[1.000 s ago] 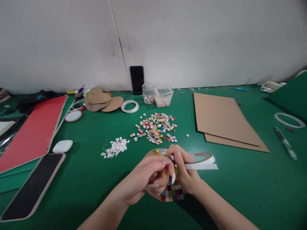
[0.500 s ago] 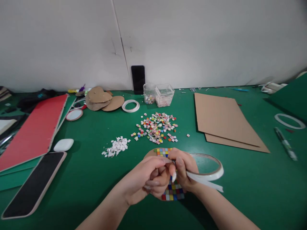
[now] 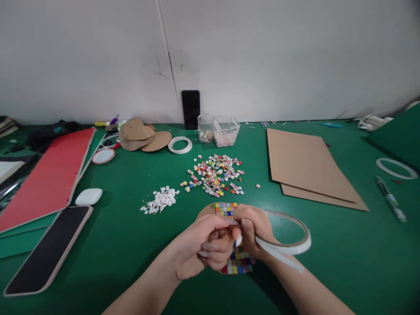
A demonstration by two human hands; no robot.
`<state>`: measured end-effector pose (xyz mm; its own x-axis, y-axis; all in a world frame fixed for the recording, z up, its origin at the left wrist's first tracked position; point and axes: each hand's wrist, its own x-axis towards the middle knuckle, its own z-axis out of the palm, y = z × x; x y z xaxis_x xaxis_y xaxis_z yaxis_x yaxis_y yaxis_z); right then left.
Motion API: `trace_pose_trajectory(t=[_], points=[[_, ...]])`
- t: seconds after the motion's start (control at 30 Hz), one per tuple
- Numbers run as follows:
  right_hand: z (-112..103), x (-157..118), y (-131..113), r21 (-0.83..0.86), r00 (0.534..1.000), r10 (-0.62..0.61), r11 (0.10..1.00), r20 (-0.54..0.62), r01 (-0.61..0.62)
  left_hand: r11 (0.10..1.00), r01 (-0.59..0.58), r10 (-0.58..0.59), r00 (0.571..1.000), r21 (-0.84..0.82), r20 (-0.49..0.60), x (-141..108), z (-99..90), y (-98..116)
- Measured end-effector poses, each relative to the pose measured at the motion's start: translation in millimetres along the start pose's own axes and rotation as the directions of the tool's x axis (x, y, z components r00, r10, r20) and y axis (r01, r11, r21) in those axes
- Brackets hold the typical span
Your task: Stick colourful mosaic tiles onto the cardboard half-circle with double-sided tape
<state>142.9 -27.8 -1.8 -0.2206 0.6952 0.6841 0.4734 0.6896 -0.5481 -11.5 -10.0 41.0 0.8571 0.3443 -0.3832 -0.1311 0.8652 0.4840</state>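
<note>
My left hand (image 3: 211,249) is closed, thumb and index finger pinched at the fingertips of my other hand; what lies in the pinch is too small and hidden to make out. My right hand (image 3: 256,225) grips a roll of white tape (image 3: 303,247), whose ring sticks out to the right. A loose strip of tape hangs from it over the right forearm. Beneath both hands lies a rounded cardboard piece (image 3: 205,211) partly covered with a colourful mosaic of small square tiles (image 3: 238,267). The hands hide its middle.
Loose coloured tiles (image 3: 215,175) and a heap of white paper bits (image 3: 160,200) lie beyond the hands. A clear cup (image 3: 206,129) and clear box (image 3: 226,131) stand by the wall. Cardboard sheets (image 3: 302,166) are right; a phone (image 3: 49,253) lies left.
My hands stay pinched together over the mosaic. The tape roll has shifted slightly to the right and down, and the view has moved a little.
</note>
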Motion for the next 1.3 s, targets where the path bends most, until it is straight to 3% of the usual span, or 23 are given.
trace_pose_trajectory(t=[0.23,0.7,0.87,1.07,1.3], points=[[0.7,1.4,1.5,-0.038,1.000,-0.006,0.999,0.012,0.006,0.995,-0.081,0.083,0.996,0.061,-0.031,1.3,1.1,-3.1],[1.6,1.4,-1.6,-0.026,0.999,0.050,0.998,-0.002,-0.050,0.997,-0.050,0.052,0.998,0.056,-0.044,2.0,2.2,-1.6],[2.2,0.4,-1.0,-0.036,0.999,0.038,0.999,0.006,-0.038,0.993,-0.095,0.099,0.994,0.075,-0.051,3.4,2.5,-3.4],[5.2,-1.9,0.6,-0.053,0.999,0.044,0.998,-0.028,-0.045,0.972,-0.155,0.179,0.975,0.174,-0.129,5.4,3.4,-7.2],[3.9,0.7,-2.4,-0.131,1.000,-0.003,0.991,0.014,0.004,0.932,-0.174,0.251,0.943,0.319,-0.218,5.4,5.8,-7.8]])
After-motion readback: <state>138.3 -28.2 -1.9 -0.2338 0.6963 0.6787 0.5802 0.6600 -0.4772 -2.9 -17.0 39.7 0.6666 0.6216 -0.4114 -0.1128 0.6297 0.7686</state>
